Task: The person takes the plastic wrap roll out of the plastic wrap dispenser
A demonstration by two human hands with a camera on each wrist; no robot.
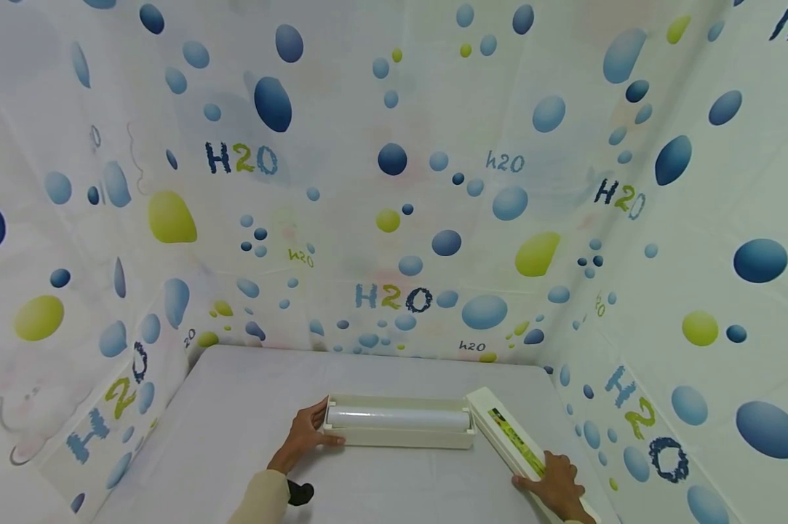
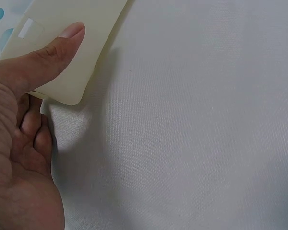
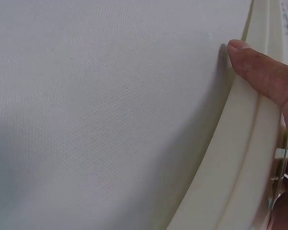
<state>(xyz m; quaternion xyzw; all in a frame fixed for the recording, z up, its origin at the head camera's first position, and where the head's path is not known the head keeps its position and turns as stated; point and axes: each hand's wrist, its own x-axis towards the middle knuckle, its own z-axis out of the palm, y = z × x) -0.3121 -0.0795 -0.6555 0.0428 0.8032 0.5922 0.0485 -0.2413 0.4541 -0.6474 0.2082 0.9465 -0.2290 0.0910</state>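
A cream plastic cling film dispenser [image 1: 400,439] lies lengthwise on the white-covered table, its top uncovered. Inside it a pale roll of film [image 1: 400,417] runs from end to end. My left hand [image 1: 304,434] grips the dispenser's left end; in the left wrist view the thumb [image 2: 57,55] lies along its cream wall [image 2: 98,33], with the other fingers curled behind. My right hand [image 1: 557,484] holds the long cream lid [image 1: 482,402], which slants toward me with its far end right at the dispenser's right corner. In the right wrist view the thumb [image 3: 259,69] presses the lid's side [image 3: 225,167].
A white cloth covers the table [image 1: 263,378]. Behind it and on both sides hang white sheets [image 1: 341,240] printed with blue and green drops and "H2O" lettering. A black piece [image 1: 300,493] sits at my left wrist by the cream sleeve [image 1: 263,498].
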